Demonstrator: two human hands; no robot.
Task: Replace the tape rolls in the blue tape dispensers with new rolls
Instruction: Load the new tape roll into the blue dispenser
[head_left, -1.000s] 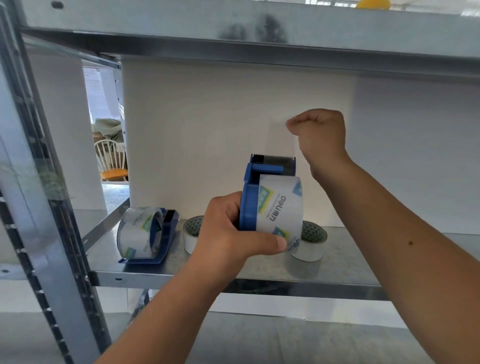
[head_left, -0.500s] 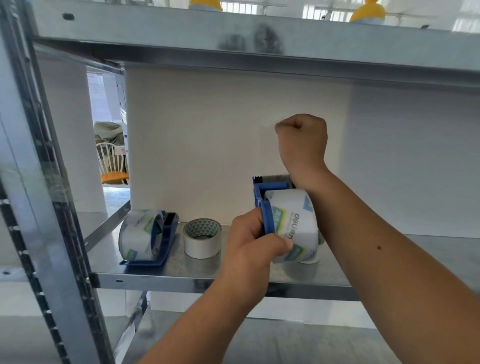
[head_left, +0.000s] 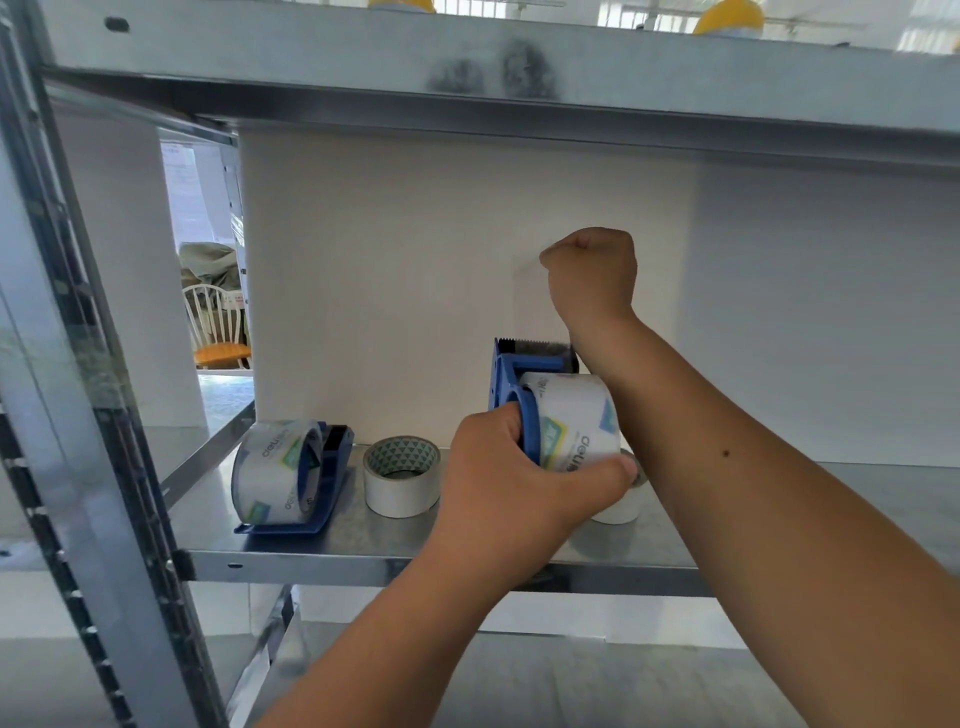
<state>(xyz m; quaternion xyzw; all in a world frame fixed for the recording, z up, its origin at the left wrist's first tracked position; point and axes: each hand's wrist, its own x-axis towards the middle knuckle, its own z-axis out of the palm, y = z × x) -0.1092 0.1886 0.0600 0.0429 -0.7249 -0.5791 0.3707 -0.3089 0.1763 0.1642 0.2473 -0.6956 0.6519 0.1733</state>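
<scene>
My left hand (head_left: 511, 486) grips a blue tape dispenser (head_left: 511, 387) loaded with a clear printed tape roll (head_left: 576, 423), held upright just above the metal shelf (head_left: 467, 558). My right hand (head_left: 592, 275) is a closed fist above the dispenser's toothed cutter, pinching a faint clear strip of tape (head_left: 532, 301) pulled up from the roll. A second blue dispenser (head_left: 324, 486) with a clear roll (head_left: 272, 470) lies on the shelf at the left. A white roll (head_left: 401, 475) stands beside it. Another white roll (head_left: 615, 512) is mostly hidden behind my left hand.
An upper metal shelf (head_left: 493, 57) runs overhead, with yellow objects on top. A steel upright post (head_left: 78, 364) stands at the left. A white wall backs the shelf. Through the gap at left a wooden chair (head_left: 218, 332) is visible. A lower shelf (head_left: 519, 686) lies beneath.
The dispenser in my left hand came down toward the shelf and shifted right. My right fist dropped from one second ago, then rose slightly, drawing the tape strip up.
</scene>
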